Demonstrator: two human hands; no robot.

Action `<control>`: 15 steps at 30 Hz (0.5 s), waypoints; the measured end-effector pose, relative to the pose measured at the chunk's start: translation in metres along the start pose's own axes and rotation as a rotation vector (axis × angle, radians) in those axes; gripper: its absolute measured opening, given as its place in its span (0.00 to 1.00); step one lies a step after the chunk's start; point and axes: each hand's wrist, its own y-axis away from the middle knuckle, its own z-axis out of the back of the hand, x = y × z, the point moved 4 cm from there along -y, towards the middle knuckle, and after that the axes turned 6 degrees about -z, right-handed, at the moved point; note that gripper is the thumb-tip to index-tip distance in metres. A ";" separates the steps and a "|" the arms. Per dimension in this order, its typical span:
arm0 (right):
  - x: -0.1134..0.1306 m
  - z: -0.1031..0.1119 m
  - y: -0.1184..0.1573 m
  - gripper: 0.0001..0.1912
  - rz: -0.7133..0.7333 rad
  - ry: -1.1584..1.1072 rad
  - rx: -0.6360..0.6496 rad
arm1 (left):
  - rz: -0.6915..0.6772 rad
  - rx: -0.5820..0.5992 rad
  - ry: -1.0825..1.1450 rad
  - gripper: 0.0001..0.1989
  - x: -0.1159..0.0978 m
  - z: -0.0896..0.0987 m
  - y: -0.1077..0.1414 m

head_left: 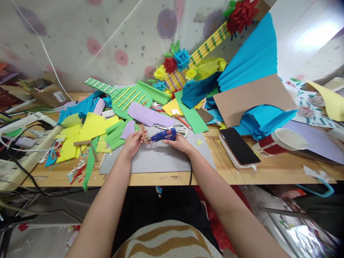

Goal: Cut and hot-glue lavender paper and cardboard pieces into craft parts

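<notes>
In my right hand (180,142) is a blue hot glue gun (163,135), its nozzle pointing left and its black cord hanging over the table edge. My left hand (133,143) pinches a curved strip of brown cardboard (145,135) close to that nozzle; whether they touch I cannot tell. Both hands are above a grey cutting mat (158,161). Scissors (182,129) lie just behind the glue gun, partly covered by it. A lilac sheet of crepe paper (150,114) and a green paper piece (191,111) lie behind them.
Yellow paper (94,127) and paper scraps (77,172) cover the left side, near a power strip (27,150). A green paper guitar (129,100) and a flowered yellow one (206,48) are at the back. A phone (239,146) and paper cup (279,141) stand right, beside cardboard (252,95).
</notes>
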 end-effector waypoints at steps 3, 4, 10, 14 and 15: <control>-0.001 -0.001 -0.001 0.23 0.005 -0.015 -0.013 | -0.005 0.012 -0.031 0.12 0.001 -0.001 0.000; -0.002 -0.002 -0.001 0.24 0.006 -0.025 -0.013 | -0.008 0.014 -0.043 0.12 0.001 -0.001 0.000; 0.002 -0.002 0.000 0.25 0.032 -0.062 -0.015 | -0.029 0.055 -0.112 0.15 0.002 -0.002 0.001; 0.005 0.000 0.000 0.23 0.057 -0.053 -0.050 | -0.037 0.087 -0.196 0.18 0.003 -0.001 0.002; 0.005 0.001 0.000 0.22 0.054 -0.051 -0.060 | -0.038 0.093 -0.216 0.18 0.004 -0.001 0.002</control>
